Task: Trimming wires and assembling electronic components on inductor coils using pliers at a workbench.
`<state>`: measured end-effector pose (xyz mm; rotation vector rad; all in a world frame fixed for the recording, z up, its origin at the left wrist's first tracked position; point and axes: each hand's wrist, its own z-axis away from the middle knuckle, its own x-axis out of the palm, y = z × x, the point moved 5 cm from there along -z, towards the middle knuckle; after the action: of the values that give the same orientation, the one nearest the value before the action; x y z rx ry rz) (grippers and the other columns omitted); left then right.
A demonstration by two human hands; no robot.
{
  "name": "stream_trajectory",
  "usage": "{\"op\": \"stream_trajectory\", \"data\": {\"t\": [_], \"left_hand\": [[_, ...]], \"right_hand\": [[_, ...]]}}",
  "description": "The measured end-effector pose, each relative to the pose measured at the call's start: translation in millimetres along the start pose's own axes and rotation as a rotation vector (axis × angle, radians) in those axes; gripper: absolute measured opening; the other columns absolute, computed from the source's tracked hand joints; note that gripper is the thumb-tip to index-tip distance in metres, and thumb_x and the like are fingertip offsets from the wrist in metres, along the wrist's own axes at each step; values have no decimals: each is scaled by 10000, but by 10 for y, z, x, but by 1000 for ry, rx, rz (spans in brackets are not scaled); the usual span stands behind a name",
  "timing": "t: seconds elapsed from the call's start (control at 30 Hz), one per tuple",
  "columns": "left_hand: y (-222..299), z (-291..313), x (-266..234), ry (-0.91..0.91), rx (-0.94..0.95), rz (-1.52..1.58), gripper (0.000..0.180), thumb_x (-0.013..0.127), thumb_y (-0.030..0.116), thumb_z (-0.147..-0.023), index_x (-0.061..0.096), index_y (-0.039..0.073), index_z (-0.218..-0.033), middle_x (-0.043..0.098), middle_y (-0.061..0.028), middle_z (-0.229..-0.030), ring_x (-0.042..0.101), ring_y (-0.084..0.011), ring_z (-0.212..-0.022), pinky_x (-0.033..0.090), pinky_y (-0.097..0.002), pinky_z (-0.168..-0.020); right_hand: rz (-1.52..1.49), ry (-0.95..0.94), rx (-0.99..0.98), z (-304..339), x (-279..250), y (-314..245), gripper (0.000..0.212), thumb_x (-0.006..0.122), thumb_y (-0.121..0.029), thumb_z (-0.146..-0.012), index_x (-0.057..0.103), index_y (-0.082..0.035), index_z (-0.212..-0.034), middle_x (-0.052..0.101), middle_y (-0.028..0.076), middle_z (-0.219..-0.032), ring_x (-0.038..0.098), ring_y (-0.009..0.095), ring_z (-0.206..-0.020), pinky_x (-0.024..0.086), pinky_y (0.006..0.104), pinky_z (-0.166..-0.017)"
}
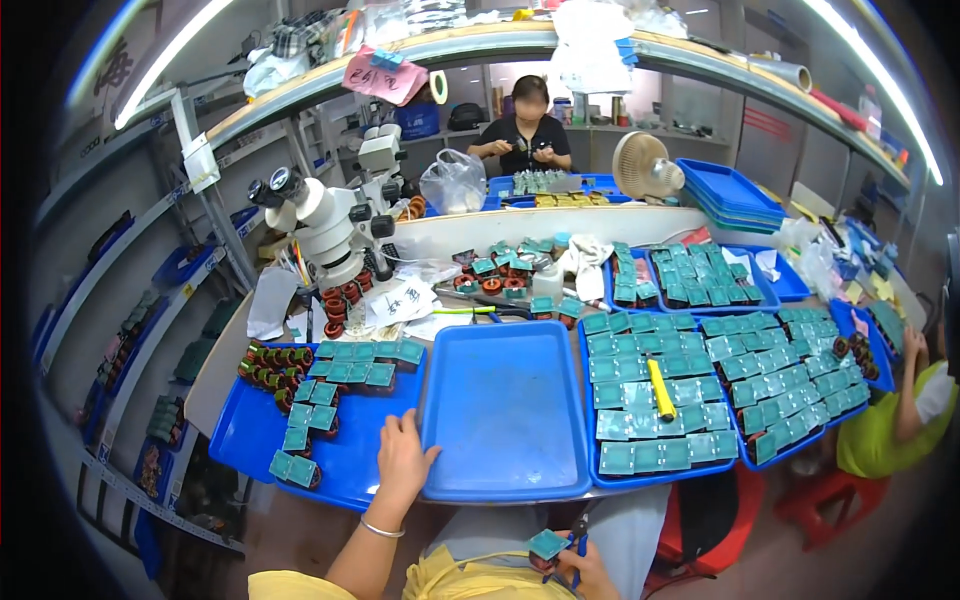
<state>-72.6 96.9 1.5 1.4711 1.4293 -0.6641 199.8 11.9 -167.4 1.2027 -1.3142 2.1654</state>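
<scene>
My left hand [402, 458] reaches over the right side of the left blue tray [350, 445], fingers loosely stretched and thumb apart, with nothing visible in it. Rows of teal square-topped coil parts [345, 372] and several bare coils [275, 368] lie in that tray. Low in front of my body, my right hand [588, 572] is closed round small pliers [580, 535] with dark jaws and blue handles. One teal square-topped coil part [548, 545] sits against the same hand; its exact grip is partly hidden. The middle blue tray [505, 410] shows a bare bottom.
Right trays hold many teal-topped parts [655, 455], with a yellow-handled tool [660, 390] lying on them. A microscope [325, 225] stands at back left, near a white bottle [547, 285]. Beyond the partition [540, 225], another person [525, 135] works; a fan [645, 165] stands nearby.
</scene>
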Motion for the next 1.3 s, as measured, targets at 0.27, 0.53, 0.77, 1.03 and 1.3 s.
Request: {"op": "stream_trajectory", "data": {"t": [0.27,0.53,0.77,1.03,1.3], "left_hand": [[-558,-200,-8,-155,-290,523,207,582,95,-764,461,-18,-888,579,-174,-711,589,-271,-660,449,-366,-575],[-1259,201,-984,-172,-482,1002,222,605,91,-776,535,36,-979,593,-48,-817,563,-102,-700,459,-225,-622],[-2419,1717,-2457,336,-589,811,392,587,185,-752,533,-40,-1067,591,-72,-912,552,-129,-783,444,-234,-738],[-2793,3634,-2954,378,-972,681,375,543,101,-638,584,6,-998,601,-67,-845,561,-160,-711,464,-267,-657],[-2621,3292,-1221,-34,-950,-194,404,463,-74,-713,571,-13,-1098,631,-199,-840,602,-237,-763,478,-344,-715]], "right_hand": [[-80,4,65,-111,-122,30,355,563,-53,-830,463,44,-1156,583,149,-985,593,254,-827,504,379,-670],[-5,-28,73,-177,-187,72,359,569,-81,-828,473,35,-1154,583,150,-961,592,263,-802,497,387,-644],[-40,-31,135,-245,-305,170,326,563,-73,-831,479,16,-1133,575,150,-982,583,263,-827,492,399,-663],[-30,-34,173,-267,-95,-15,331,544,-45,-842,464,41,-1151,590,155,-959,602,246,-805,504,377,-645],[-72,141,252,-126,-256,-184,254,597,-40,-810,520,-4,-1049,600,94,-883,603,204,-752,502,312,-621]]}}
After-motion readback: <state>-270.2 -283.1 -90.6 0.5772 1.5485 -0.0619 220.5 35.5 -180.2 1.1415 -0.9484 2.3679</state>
